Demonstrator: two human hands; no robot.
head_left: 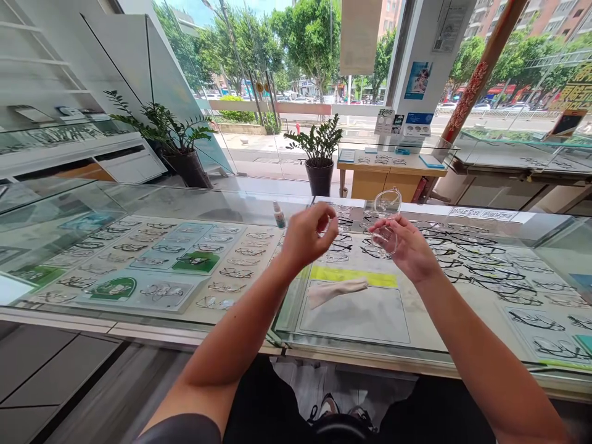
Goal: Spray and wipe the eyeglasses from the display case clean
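My right hand (414, 250) holds a pair of eyeglasses (387, 202) with thin clear rims, turned on end so one lens stands above the other. Its fingers pinch the frame near the middle. To the left, my left hand (314, 233) hangs over the glass counter with its fingers curled toward the thumb, apart from the glasses. Whatever may be between its fingertips is too small to make out. Below both hands a pale folded cloth (337, 291) lies on a light rectangular mat (356, 317). A small spray bottle (279, 214) stands just beyond my left hand.
The glass display counter (185, 327) runs across in front of me, with rows of eyeglasses (494, 265) inside on both sides. Two potted plants (320, 176) (187, 166) stand behind it. Farther back is a wooden display table (383, 179) by the window.
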